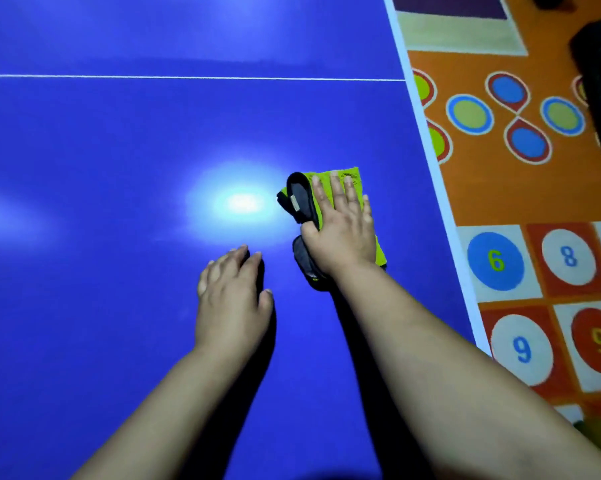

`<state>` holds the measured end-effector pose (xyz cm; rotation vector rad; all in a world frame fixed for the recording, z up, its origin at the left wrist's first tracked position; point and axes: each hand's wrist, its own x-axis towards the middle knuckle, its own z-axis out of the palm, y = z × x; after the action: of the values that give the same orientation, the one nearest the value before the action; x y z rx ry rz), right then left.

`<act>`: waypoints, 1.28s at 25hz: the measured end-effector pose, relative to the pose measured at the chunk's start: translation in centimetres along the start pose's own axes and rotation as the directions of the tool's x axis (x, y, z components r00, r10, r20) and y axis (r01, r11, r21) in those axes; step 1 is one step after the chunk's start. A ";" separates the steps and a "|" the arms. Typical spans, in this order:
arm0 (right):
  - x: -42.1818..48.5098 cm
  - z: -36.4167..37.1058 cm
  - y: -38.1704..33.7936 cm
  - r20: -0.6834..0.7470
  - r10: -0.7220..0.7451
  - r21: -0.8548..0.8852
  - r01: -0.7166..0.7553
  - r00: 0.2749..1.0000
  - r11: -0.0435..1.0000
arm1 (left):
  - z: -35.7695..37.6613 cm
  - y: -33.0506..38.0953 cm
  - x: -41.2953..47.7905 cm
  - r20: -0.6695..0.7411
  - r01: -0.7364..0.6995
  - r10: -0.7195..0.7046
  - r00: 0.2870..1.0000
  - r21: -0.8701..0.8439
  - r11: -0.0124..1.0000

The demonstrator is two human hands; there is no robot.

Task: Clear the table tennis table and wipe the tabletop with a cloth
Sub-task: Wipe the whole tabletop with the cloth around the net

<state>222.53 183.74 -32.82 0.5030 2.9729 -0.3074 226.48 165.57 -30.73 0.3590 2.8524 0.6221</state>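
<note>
Cloth [304, 194], green and black, pinned to the blue tabletop [119, 168] under the straight-fingered right hand [340, 230]. Left hand [231, 299] just beside, relaxed on the surface, holding nothing.

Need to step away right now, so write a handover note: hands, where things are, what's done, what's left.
Right hand: flat, pressing the green-and-black cloth onto the tabletop, near its white right edge.
Left hand: open, holds nothing, just left of the cloth.
Done: only the cloth lies on the part in view, so clearing looks finished there.
Left: go on wiping; which areas are already wiped cannot be told.
</note>
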 end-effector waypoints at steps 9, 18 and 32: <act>-3.0 -2.0 11.6 -0.031 0.343 0.028 -0.342 0.939 0.939 | 2.3 4.4 -1.9 0.045 -0.162 0.164 0.985 -0.050 0.985; -9.9 0.9 -1.2 -0.026 0.537 -0.022 -0.538 0.843 0.843 | -3.9 -6.3 -4.2 0.058 -0.110 0.113 0.992 -0.052 0.993; -8.7 7.7 -36.3 0.049 0.091 -0.091 -0.086 0.995 0.992 | -14.7 -33.7 -10.1 -0.064 0.269 -0.269 0.961 -0.015 0.963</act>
<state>219.09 145.78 -32.54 0.6044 2.8869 -0.1762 225.98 127.42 -30.72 -0.0530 2.8866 0.5978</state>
